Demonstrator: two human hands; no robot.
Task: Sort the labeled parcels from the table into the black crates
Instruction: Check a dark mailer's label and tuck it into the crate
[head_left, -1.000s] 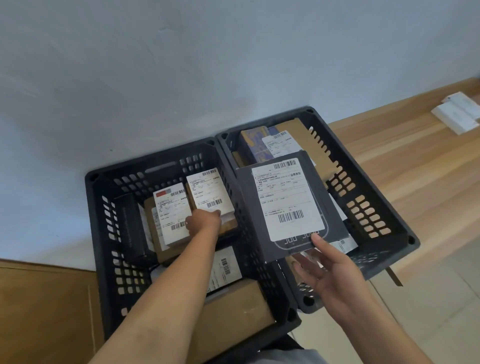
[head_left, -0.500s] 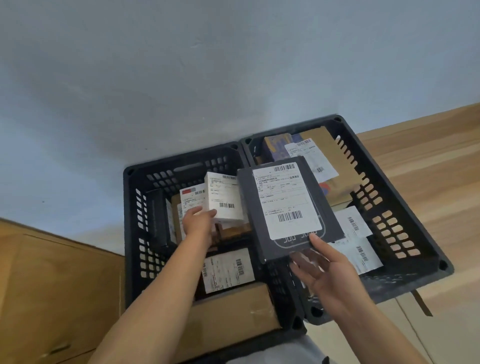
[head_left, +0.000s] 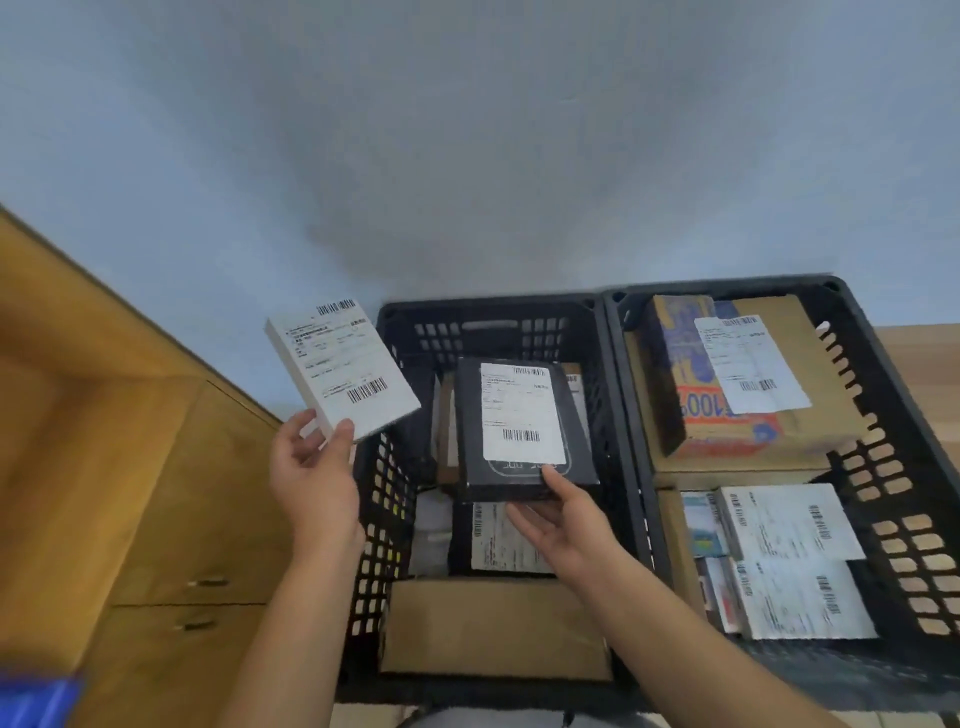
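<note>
Head: white parcel (head_left: 343, 368) above left grip (head_left: 311, 467).

Dim, soft even light; slight motion blur; wide-angle edge distortion.

White parcel (head_left: 343, 368) in left hand (head_left: 311, 480), dark parcel (head_left: 524, 428) in right hand (head_left: 563, 525)

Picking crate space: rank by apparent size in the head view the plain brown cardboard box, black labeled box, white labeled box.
1. Plain brown cardboard box, nearest the camera.
2. Black labeled box and white labeled box: look alike, both held up; unranked.
</note>
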